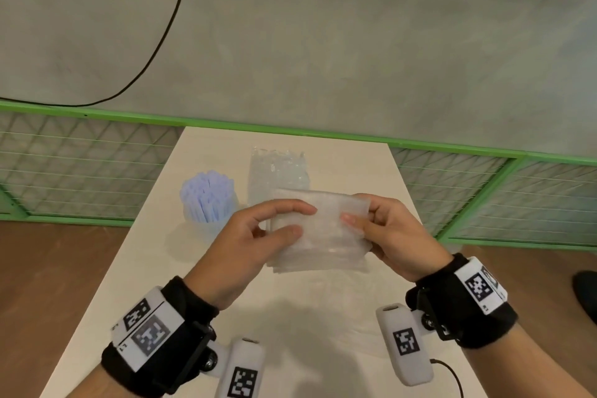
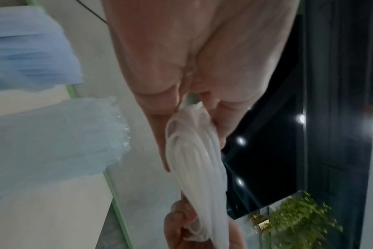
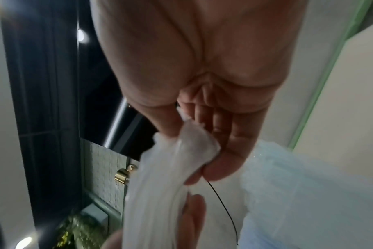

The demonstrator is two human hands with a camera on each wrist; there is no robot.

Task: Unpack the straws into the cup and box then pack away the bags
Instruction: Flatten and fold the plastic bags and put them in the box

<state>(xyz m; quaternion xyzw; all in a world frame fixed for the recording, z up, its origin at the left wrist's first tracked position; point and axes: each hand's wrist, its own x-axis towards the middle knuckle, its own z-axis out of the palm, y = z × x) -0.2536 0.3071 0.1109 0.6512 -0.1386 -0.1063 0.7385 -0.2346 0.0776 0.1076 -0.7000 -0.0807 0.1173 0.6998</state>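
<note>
Both hands hold up a folded stack of clear plastic bags [image 1: 323,229] above the middle of the table. My left hand [image 1: 277,220] pinches its left end between thumb and fingers, and my right hand [image 1: 358,220] pinches its right end. In the left wrist view the bags [image 2: 200,168] show as a white folded bundle; the right wrist view shows the same bundle [image 3: 164,185]. A clear cup [image 1: 210,203] packed with upright pale blue straws stands at the left. Behind the bags lies a clear box [image 1: 278,171] of straws.
The white table [image 1: 290,317] is narrow, with wooden floor on both sides. A green-framed mesh fence [image 1: 97,168] runs behind it. A black cable [image 1: 168,29] hangs down the grey wall. A dark object [image 1: 586,294] sits at the right edge.
</note>
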